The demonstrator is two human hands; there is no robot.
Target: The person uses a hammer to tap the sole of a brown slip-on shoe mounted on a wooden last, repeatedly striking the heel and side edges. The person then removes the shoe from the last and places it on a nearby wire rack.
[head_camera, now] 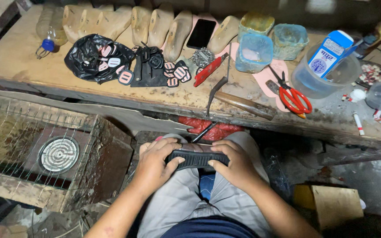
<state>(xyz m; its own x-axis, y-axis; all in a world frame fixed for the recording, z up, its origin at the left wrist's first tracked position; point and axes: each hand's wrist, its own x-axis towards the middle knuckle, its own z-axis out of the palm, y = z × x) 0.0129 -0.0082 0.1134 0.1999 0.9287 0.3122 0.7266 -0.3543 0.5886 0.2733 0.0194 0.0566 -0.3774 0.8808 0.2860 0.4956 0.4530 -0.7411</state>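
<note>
Two bare hands meet over the lap and grip one dark, ribbed strap piece (pixel 197 157) between them. The left hand (pixel 155 165) curls round its left end, thumb on top and fingers tucked under out of sight; the right hand (pixel 234 165) closes on the right end the same way, with only the knuckles and thumb showing. What the strap sits on is hard to make out: a grey rounded form peeks out just beyond the hands, mostly covered by them. Below the hands lie grey trousers (pixel 177 202), and something blue between the knees is too hidden to name.

Left of the left hand stands a rough wooden box (pixel 106 145) under wire mesh, with a round coiled heater (pixel 58 154) inside. Right of the right hand, low down, a cardboard box (pixel 334 205) is partly cut off by shadow.

Just beyond the hands a red cloth (pixel 208 128) bulges under the edge of the workbench (pixel 18 61). On the bench straight ahead lie a hammer (pixel 239 100) and a red-handled knife (pixel 210 69); further right are red scissors (pixel 293 98), a clear tub (pixel 331 75) holding a blue and white carton (pixel 329 53), and blue plastic containers (pixel 254 52). Ahead and left, a black plastic bag (pixel 89 57) spills oval pink-and-black labels (pixel 175 72). Farthest off, a row of wooden shoe lasts (pixel 155 24) lines the back, their tops cut off by the frame, with a dark phone (pixel 201 33) among them and a plastic bottle (pixel 51 28) at the far left.
</note>
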